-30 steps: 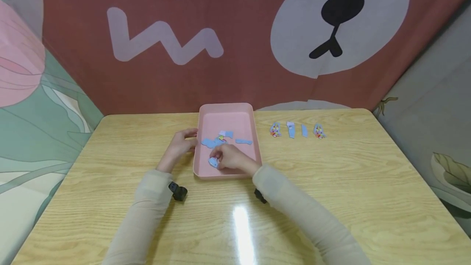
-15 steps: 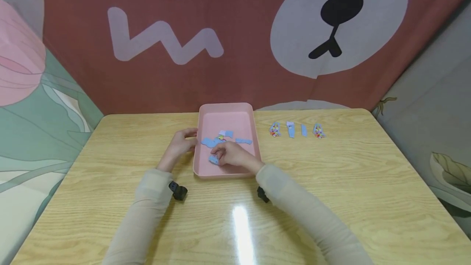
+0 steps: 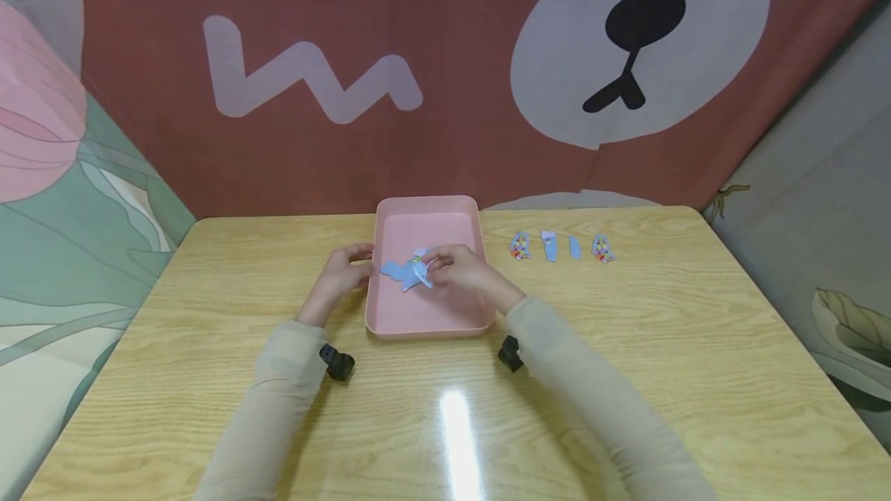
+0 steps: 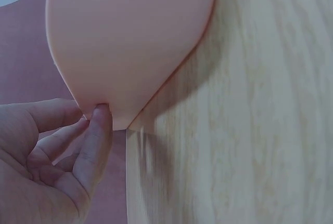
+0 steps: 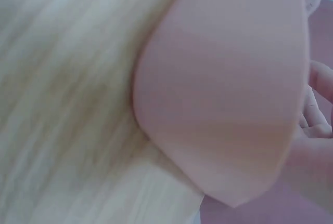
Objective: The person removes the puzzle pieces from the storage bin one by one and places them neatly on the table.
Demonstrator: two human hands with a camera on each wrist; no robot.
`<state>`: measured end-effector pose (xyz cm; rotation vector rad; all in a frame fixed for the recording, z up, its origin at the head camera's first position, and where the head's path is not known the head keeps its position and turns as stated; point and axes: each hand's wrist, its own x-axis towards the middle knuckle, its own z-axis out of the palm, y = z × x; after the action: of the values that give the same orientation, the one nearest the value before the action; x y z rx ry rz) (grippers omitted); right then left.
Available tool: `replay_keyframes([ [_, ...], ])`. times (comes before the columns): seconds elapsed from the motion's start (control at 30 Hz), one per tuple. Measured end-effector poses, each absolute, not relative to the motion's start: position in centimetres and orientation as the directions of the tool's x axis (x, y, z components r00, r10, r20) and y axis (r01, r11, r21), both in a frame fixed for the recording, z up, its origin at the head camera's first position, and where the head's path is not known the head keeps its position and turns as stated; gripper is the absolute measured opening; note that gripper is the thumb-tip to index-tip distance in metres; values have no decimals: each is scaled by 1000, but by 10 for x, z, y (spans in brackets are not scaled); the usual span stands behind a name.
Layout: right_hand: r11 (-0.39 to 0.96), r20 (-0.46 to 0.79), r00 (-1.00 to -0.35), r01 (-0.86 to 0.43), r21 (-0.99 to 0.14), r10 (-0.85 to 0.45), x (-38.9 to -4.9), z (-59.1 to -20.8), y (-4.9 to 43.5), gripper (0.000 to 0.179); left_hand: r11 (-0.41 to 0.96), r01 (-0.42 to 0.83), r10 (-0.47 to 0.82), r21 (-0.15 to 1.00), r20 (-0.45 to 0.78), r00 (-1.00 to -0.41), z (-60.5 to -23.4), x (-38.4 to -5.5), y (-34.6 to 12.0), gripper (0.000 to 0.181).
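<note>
My left hand [image 3: 343, 270] holds the left side of the pink tray [image 3: 429, 323]. In the left wrist view, the thumb [image 4: 100, 125] presses the tray's outer wall while the fingers reach its rim. Over the middle of the tray, my right hand [image 3: 462, 269] pinches a blue puzzle piece [image 3: 422, 272] with a pale stripe. That piece overlaps a group of blue puzzle pieces [image 3: 393, 270] lying in the tray. Part of the group is hidden behind the right fingers. In the right wrist view, the tray wall [image 5: 223, 89] covers much of the right hand.
To the right of the tray, several loose pieces lie in a row on the wooden table [image 3: 661, 346]: a multicoloured one [image 3: 520, 246], two blue ones and another multicoloured one [image 3: 602, 248]. A brown curtain [image 3: 459, 130] hangs behind the table's back edge.
My right hand has moved away from me and slightly right, carrying the blue piece from the tray's near part to the group. The left hand has stayed at the tray's side.
</note>
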<state>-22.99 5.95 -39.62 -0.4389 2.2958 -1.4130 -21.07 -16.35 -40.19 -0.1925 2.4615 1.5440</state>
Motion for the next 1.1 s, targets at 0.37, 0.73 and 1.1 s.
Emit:
replay_keyframes([
  [0.37,338,-256,-890,125,-933,-377,-239,-386,85,38,431,-234,12,872,-265,-964,-403,-211,-163,51],
  [0.73,323,-286,-926,200,-925,-246,-251,-384,115,40,413,-238,12,879,-267,-964,-403,-209,-163,51],
  [1.1,286,-234,-958,181,-941,-165,-262,-391,158,48,441,-232,8,867,-262,-965,-405,-213,-166,49],
])
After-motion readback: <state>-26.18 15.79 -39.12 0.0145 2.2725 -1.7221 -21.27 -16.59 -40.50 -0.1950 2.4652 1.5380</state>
